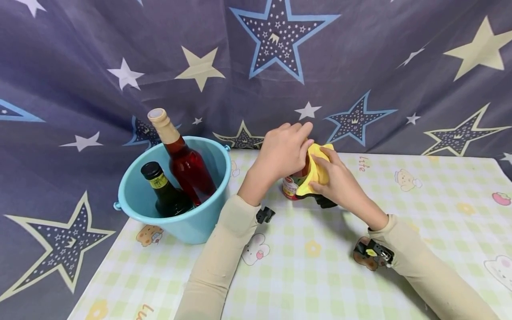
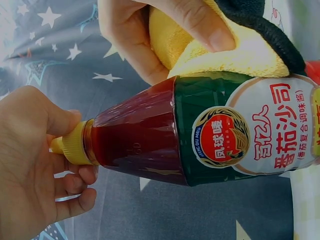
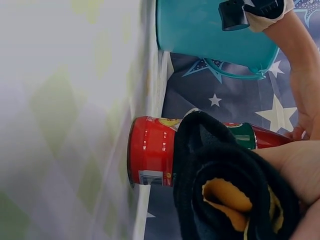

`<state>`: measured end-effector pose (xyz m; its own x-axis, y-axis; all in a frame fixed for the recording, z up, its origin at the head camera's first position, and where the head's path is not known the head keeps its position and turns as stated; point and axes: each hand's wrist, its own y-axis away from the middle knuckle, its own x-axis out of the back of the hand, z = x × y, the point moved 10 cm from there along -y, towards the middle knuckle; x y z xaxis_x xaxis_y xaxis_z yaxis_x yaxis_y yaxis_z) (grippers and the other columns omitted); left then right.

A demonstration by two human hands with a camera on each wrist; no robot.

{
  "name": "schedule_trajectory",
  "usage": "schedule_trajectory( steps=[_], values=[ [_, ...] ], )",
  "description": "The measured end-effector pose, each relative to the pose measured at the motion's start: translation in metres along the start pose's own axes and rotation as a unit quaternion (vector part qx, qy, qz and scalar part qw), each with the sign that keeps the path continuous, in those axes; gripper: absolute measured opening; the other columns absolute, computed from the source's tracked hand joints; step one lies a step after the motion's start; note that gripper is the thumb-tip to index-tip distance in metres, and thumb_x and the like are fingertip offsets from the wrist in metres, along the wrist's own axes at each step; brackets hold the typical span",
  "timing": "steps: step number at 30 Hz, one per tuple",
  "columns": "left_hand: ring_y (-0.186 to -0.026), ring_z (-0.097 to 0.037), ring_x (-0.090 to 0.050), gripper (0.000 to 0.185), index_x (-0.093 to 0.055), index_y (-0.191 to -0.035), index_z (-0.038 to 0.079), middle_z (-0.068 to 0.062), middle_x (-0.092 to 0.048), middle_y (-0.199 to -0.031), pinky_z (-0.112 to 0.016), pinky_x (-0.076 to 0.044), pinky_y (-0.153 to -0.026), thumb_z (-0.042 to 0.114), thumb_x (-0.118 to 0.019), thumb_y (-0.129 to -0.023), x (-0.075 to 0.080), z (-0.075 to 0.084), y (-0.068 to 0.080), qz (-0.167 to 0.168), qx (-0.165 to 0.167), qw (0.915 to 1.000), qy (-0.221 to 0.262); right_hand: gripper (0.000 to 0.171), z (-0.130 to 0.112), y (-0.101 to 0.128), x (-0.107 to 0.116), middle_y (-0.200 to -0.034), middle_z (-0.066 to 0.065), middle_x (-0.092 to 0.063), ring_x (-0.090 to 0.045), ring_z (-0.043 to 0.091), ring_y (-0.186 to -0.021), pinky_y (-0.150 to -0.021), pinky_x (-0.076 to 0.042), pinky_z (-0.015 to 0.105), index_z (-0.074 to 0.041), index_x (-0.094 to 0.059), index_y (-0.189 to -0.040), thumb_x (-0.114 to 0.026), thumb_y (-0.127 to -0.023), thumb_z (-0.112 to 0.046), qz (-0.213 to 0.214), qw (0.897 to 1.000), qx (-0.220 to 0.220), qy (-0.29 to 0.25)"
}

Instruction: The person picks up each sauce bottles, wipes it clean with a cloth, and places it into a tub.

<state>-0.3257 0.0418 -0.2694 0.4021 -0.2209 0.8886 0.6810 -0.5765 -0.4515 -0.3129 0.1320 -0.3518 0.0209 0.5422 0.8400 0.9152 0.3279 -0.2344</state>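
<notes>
A tomato sauce bottle (image 1: 290, 187) with a red base, green label and yellow cap (image 2: 73, 145) stands upright on the table near its far edge. My left hand (image 1: 285, 151) grips its top, fingers (image 2: 75, 184) curled round the cap. My right hand (image 1: 333, 178) holds a yellow cloth (image 1: 317, 170) with a black backing (image 3: 227, 165) and presses it against the bottle's side (image 2: 200, 131); the thumb (image 2: 200, 22) pins the cloth (image 2: 235, 56). The bottle's red lower part (image 3: 150, 157) shows beside the cloth in the right wrist view.
A light blue bucket (image 1: 200, 222) stands at the left of the checked tablecloth (image 1: 320, 275), holding a red bottle (image 1: 186, 165) and a dark bottle (image 1: 166, 193). A star-patterned curtain (image 1: 360, 66) hangs behind. The table's left edge is just beside the bucket.
</notes>
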Motion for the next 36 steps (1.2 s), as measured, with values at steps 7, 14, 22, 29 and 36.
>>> schedule_trajectory(
  steps=[7, 14, 22, 29, 36],
  values=[
    [-0.078, -0.022, -0.057, 0.020, -0.056, -0.112, 0.013, -0.001, -0.062, -0.091, -0.033, -0.051, -0.066, 0.031, -0.046, -0.107, -0.002, 0.000, 0.000, -0.008, 0.002, 0.9999, 0.007, 0.065, 0.007, -0.001, -0.010, -0.157, 0.030, -0.032, -0.049, 0.050, -0.133, -0.104, -0.046, 0.058, 0.011, -0.051, -0.142, -0.078, -0.087, -0.010, -0.023, 1.000, -0.014, -0.006],
    [-0.080, -0.022, -0.057, 0.022, -0.056, -0.114, 0.013, -0.001, -0.062, -0.093, -0.033, -0.052, -0.067, 0.031, -0.047, -0.107, 0.000, 0.000, 0.000, -0.006, 0.002, 0.9999, 0.008, 0.062, 0.013, -0.003, -0.024, -0.157, 0.034, -0.030, -0.053, 0.053, -0.127, -0.099, -0.048, 0.058, 0.012, -0.051, -0.141, -0.076, -0.088, -0.011, -0.061, 0.998, -0.016, 0.005],
    [-0.079, -0.023, -0.056, 0.022, -0.057, -0.115, 0.012, -0.001, -0.062, -0.093, -0.033, -0.051, -0.067, 0.031, -0.047, -0.107, -0.001, 0.000, 0.001, -0.008, 0.001, 0.9999, 0.014, 0.058, 0.019, -0.002, -0.039, -0.155, 0.036, -0.031, -0.061, 0.050, -0.116, -0.083, -0.048, 0.048, 0.011, -0.055, -0.137, -0.076, -0.088, -0.011, -0.093, 0.996, -0.017, -0.006],
    [-0.080, -0.023, -0.057, 0.021, -0.055, -0.114, 0.013, -0.001, -0.063, -0.094, -0.033, -0.051, -0.067, 0.031, -0.046, -0.107, -0.001, 0.000, 0.001, -0.003, 0.000, 1.0000, 0.006, 0.058, 0.022, -0.002, -0.045, -0.156, 0.036, -0.031, -0.060, 0.050, -0.117, -0.080, -0.048, 0.046, 0.009, -0.055, -0.138, -0.076, -0.089, -0.013, -0.114, 0.993, -0.021, -0.006],
    [-0.079, -0.022, -0.056, 0.021, -0.055, -0.113, 0.013, -0.001, -0.062, -0.092, -0.033, -0.050, -0.067, 0.031, -0.046, -0.108, -0.001, 0.000, 0.002, -0.009, 0.002, 0.9999, 0.012, 0.060, 0.024, -0.001, -0.050, -0.157, 0.036, -0.029, -0.060, 0.050, -0.117, -0.075, -0.045, 0.042, 0.007, -0.052, -0.142, -0.075, -0.091, -0.014, -0.130, 0.991, -0.026, -0.014]
  ],
)
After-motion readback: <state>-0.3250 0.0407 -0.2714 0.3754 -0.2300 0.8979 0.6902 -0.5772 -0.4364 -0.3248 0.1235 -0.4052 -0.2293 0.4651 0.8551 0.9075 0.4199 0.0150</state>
